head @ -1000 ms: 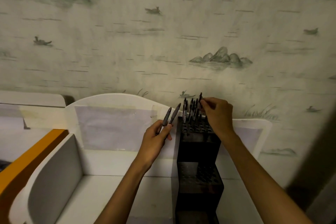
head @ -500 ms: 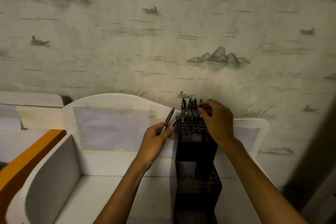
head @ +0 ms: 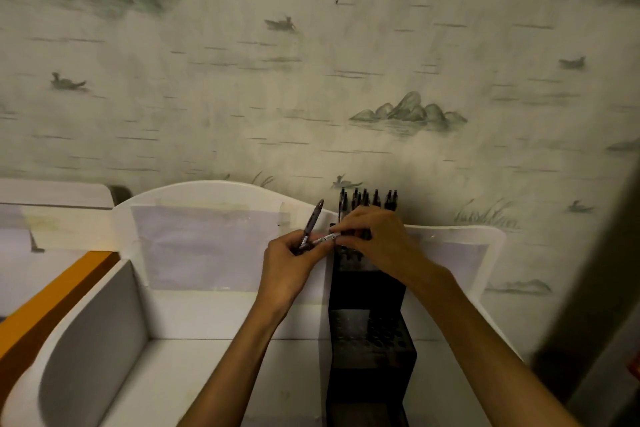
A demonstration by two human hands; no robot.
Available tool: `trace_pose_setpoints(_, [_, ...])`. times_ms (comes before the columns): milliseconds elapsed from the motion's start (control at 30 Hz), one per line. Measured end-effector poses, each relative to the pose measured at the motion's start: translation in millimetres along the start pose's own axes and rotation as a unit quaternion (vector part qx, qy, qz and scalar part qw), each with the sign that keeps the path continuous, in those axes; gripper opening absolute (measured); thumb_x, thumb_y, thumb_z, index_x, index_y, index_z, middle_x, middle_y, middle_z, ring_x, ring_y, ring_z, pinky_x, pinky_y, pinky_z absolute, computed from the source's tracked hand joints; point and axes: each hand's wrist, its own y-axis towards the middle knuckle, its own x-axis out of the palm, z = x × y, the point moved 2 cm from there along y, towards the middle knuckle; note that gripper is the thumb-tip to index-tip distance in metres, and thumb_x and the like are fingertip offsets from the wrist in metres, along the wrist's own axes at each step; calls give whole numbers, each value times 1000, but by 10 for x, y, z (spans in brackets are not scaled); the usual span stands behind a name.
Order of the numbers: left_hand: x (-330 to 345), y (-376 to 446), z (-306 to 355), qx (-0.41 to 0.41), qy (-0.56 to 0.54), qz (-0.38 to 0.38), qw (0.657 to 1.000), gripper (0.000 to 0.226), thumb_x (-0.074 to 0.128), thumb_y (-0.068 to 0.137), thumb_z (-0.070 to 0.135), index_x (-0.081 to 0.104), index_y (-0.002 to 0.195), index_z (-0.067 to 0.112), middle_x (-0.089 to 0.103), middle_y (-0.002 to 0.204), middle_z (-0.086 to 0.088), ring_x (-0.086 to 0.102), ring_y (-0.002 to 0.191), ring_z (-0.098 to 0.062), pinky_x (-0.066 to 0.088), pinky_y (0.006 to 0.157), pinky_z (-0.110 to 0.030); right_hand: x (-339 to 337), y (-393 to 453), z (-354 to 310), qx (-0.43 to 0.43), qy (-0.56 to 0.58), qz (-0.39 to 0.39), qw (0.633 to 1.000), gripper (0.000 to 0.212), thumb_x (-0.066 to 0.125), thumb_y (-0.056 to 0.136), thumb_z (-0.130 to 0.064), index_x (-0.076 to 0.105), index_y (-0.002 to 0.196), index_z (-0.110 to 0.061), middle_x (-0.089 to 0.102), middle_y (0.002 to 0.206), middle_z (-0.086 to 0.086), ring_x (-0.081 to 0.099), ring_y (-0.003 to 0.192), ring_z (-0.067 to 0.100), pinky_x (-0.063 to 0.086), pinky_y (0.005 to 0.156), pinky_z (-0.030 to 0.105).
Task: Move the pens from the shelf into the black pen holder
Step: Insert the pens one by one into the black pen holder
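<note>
At center frame the left hand (head: pixel 289 263) curls around 2 pens: a dark pen (head: pixel 313 218) whose long axis runs up and slightly right, and a pale pen (head: pixel 323 238) lying nearly level, pointing right. The right hand (head: pixel 375 239) pinches that pale pen's right end with curled fingertips. Just behind it, the black pen holder (head: pixel 367 291) stands on the white shelf (head: pixel 194 367), its top tier packed with upright pens (head: pixel 367 199).
</note>
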Motion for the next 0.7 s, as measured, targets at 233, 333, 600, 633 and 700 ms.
trace_pose_setpoints(233, [-33, 20, 16, 9, -2, 1, 1000, 12, 70, 91, 26, 72, 103, 25, 72, 92, 11, 65, 89, -5, 50, 75, -15, -97, -22, 181, 60, 10, 41, 997, 17, 70, 86, -11, 74, 102, -13, 62, 91, -5, 54, 80, 5, 42, 75, 15])
trace_pose_setpoints(333, [-77, 44, -36, -8, 7, 6, 1000, 15, 58, 98, 32, 69, 106, 26, 68, 93, 4, 62, 88, -12, 48, 74, -27, -246, -35, 296, 131, 69, 101, 984, 10, 67, 91, -12, 69, 101, -14, 66, 89, -2, 59, 75, 5, 43, 67, 8])
trace_pose_setpoints(600, [-33, 25, -65, 6, 24, -10, 1000, 16, 50, 102, 36, 64, 111, 35, 61, 86, 10, 53, 73, -5, 43, 62, -15, -305, -56, 467, 199, 64, 204, 957, 15, 69, 90, -22, 65, 102, -15, 68, 85, -6, 63, 75, 4, 46, 67, 8])
trace_pose_setpoints(633, [-34, 23, -72, 8, 31, -10, 999, 16, 50, 102, 37, 63, 111, 36, 62, 90, 9, 55, 77, -7, 44, 65, -16, -289, -57, 487, 201, 64, 207, 955, 15, 70, 90, -23, 66, 101, -14, 68, 85, -6, 64, 75, 5, 47, 68, 9])
trace_pose_setpoints(700, [-42, 21, -87, 9, 39, -10, 999, 15, 51, 101, 38, 63, 111, 38, 64, 94, 9, 59, 84, -8, 46, 70, -19, -255, -64, 513, 199, 60, 209, 956, 14, 70, 90, -22, 67, 100, -13, 68, 85, -6, 64, 76, 6, 50, 71, 11])
